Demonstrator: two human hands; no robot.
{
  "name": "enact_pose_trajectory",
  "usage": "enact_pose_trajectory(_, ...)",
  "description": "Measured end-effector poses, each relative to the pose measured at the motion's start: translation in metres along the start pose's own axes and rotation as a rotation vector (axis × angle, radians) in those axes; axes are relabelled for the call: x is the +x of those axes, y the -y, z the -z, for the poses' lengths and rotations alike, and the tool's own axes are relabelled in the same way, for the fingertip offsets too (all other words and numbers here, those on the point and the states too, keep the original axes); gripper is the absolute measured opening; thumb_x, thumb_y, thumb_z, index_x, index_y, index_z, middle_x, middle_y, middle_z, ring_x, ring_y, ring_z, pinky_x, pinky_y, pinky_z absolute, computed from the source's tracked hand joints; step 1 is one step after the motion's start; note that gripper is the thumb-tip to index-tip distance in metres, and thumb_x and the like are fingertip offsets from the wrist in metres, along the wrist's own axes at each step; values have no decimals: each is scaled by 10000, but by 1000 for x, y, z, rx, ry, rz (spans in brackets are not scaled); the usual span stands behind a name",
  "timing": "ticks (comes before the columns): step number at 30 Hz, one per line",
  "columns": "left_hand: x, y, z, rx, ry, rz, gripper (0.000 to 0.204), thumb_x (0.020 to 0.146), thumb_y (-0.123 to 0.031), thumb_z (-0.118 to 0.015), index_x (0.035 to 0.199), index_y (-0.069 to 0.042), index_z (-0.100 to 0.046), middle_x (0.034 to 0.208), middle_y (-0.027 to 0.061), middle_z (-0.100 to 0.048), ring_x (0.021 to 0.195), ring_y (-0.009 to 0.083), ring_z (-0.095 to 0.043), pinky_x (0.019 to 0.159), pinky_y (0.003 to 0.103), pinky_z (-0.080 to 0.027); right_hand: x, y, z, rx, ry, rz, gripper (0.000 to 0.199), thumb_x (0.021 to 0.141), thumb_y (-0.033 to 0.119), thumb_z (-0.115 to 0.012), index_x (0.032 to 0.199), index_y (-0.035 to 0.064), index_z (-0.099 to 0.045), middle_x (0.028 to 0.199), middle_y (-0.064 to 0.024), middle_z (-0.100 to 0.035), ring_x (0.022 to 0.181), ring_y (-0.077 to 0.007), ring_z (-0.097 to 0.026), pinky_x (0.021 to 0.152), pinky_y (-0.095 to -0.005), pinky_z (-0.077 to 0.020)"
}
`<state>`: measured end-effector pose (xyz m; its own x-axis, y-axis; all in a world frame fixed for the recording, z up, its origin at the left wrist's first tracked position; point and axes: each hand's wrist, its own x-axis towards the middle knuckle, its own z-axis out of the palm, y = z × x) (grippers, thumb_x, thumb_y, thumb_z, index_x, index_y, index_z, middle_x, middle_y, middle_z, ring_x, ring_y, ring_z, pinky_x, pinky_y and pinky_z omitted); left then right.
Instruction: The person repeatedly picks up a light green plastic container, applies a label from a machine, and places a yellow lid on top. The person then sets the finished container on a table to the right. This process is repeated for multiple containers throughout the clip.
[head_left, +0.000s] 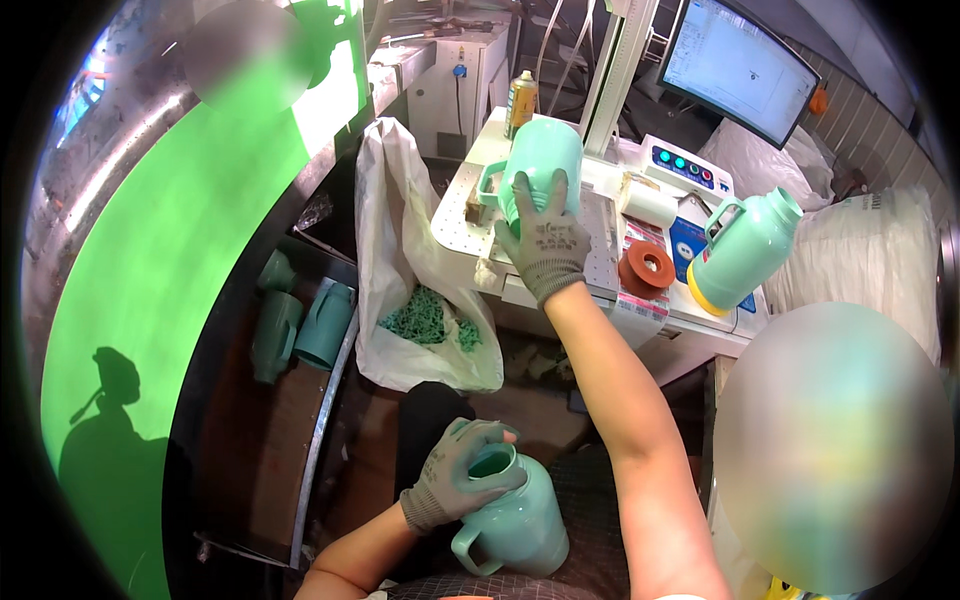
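My left hand (462, 475), in a grey glove, grips the open neck of a teal plastic thermos jug body (520, 525) low in front of me. That jug's handle points to the left and its mouth tilts up. My right hand (548, 238), also gloved, reaches forward with its fingers around the narrow end of a second teal jug body (545, 155) at the white workbench. This jug has its wide end away from me and its handle on the left. My right palm hides part of its neck.
A teal thermos jug with a yellow base (750, 245) stands right on the bench, near a brown tape roll (646, 269) and a button box (686, 168). A spray can (520, 103) stands behind. Left are a white sack (385, 250) with green shavings and a bin (325, 440) holding several teal pieces.
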<state>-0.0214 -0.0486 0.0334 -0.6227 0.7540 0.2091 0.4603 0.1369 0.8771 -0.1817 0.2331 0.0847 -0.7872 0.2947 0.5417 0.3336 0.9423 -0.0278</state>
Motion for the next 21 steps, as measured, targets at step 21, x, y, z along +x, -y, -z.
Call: enact_pose_trajectory(21, 75, -1, -67, -214, 629, -45, 458, 1053, -253, -593, 1401, 44, -574, 1324, 120, -610, 1147, 219, -577, 1037, 370, -469, -616, -172, 241, -236, -425, -961, 609, 911, 180, -785, 1468, 57, -571, 1432, -217, -590, 1220, -402, -628, 1062, -519, -517)
